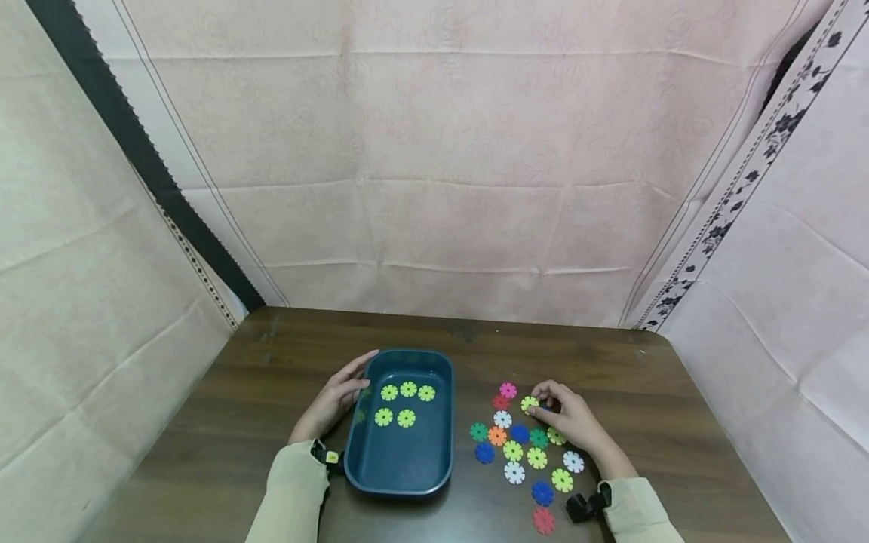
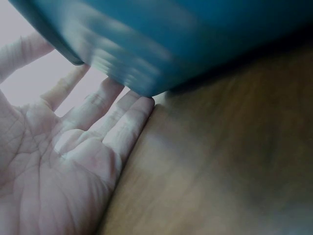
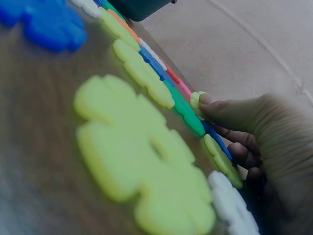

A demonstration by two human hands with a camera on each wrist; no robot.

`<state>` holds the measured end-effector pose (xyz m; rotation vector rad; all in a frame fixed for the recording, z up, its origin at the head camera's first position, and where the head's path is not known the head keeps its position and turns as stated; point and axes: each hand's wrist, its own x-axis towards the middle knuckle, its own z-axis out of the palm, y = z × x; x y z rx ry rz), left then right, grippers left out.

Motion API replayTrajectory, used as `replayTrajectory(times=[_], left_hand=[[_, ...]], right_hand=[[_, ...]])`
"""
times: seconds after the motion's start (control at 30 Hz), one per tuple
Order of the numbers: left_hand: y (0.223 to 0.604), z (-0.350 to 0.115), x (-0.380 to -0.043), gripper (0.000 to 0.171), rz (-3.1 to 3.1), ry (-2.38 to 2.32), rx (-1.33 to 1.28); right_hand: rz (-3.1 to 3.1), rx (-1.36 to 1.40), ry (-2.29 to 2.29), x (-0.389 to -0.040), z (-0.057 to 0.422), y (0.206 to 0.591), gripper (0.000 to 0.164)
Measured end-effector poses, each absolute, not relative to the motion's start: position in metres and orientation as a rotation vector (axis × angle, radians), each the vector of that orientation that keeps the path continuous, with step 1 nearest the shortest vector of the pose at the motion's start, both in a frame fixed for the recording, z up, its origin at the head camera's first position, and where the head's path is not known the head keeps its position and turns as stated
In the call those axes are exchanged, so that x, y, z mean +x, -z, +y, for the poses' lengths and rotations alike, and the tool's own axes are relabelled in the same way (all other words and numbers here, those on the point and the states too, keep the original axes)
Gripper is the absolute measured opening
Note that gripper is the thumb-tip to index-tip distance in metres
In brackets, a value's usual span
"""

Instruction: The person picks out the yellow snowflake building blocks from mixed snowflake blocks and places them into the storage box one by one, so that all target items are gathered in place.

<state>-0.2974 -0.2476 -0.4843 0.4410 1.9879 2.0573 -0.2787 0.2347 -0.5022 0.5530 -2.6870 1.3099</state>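
My left hand [image 1: 334, 400] rests against the left side of a dark blue tray [image 1: 400, 483], fingers extended to its wall and rim. The left wrist view shows fingertips touching the tray's outer wall [image 2: 146, 44]. Inside the tray lie several yellow-green flower-shaped plastic pieces [image 1: 406, 418]. My right hand [image 1: 573, 418] pinches a yellow-green flower-shaped piece [image 1: 529, 405] between thumb and finger, at the far side of the loose pieces. In the right wrist view the thumb covers part of that piece [image 3: 195, 102]. A blue piece [image 3: 215, 137] lies just under the fingers.
Right of the tray, loose flower pieces are spread on the brown wooden table [image 1: 285, 354]: white [image 1: 514, 473], blue [image 1: 542, 494], red [image 1: 543, 520], green [image 1: 478, 432], orange [image 1: 497, 436], pink [image 1: 508, 390] and more yellow-green [image 1: 562, 480]. Pale cloth [image 1: 441, 188] hangs around the table.
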Motion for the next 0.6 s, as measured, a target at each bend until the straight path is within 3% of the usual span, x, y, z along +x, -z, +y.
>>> replayTrajectory(times=[0.6], left_hand=[[0.487, -0.248, -0.297, 0.054, 1.999, -2.05, 0.467]], right_hand=[[-2.606, 0.603, -1.337, -0.283, 0.222, 0.486, 0.015]])
